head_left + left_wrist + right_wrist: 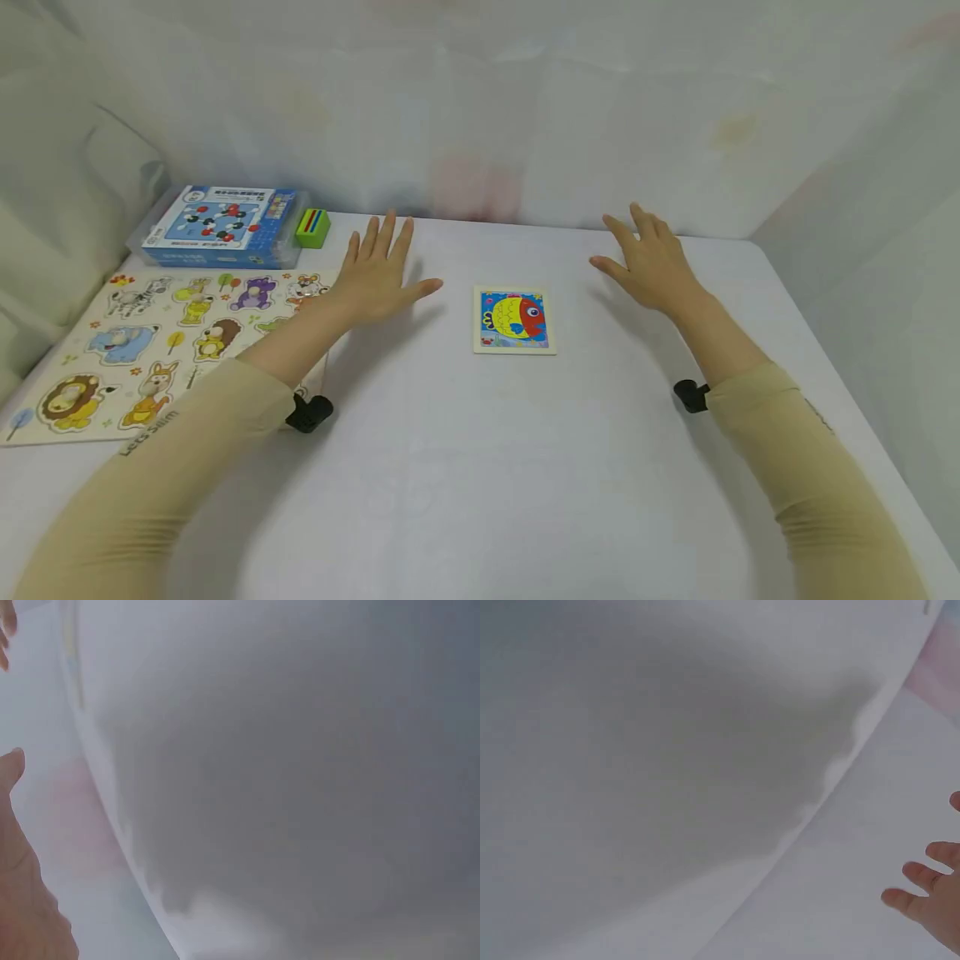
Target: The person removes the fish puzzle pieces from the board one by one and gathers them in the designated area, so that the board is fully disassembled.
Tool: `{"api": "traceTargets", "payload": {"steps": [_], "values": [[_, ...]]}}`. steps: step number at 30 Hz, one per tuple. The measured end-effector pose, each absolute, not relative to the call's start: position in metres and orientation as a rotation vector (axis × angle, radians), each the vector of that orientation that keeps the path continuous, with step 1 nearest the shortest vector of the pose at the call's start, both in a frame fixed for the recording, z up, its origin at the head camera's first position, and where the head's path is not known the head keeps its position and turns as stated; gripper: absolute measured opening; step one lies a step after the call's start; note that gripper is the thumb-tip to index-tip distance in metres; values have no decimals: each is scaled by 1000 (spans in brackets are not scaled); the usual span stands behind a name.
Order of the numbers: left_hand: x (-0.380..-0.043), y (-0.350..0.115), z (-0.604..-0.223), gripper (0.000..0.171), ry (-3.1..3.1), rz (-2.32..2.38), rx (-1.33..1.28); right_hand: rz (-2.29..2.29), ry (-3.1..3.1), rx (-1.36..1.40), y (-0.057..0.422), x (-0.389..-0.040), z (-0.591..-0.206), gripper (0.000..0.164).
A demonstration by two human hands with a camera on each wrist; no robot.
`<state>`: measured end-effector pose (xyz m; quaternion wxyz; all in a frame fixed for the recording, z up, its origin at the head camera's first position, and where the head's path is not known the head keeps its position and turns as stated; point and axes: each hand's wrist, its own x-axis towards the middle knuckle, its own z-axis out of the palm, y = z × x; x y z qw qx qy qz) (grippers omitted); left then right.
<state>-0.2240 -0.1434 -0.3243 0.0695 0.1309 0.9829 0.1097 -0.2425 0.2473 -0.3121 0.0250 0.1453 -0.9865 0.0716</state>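
Both bare hands hover above the white table with fingers straight and spread, holding nothing. My left hand is over the left half, close to the right edge of an animal puzzle board. On the other side, my right hand hangs near the far edge. Between them, a small square fish picture in a pale frame lies flat, touched by neither hand. In the left wrist view, part of the left hand shows at the lower left. The right wrist view catches some fingers of the right hand.
A clear case with a blue molecule-model box stands at the back left. Beside it sits a small green block with coloured stripes. White cloth walls rise behind the table and at its sides.
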Motion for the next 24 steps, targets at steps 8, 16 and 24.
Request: {"api": "traceTargets", "payload": {"steps": [8, 16, 24], "values": [[-233, -107, -319, 99, 2813, 616, 517, 560, -2975, 482, 202, -252, -306, 53], [-240, -93, -324, 87, 2548, 899, 522, 855, -2936, 557, 162, -258, -307, 42], [-246, -97, -343, 77, 2446, 892, 568, 1022, -2952, 645, 140, -262, -313, 31]]}}
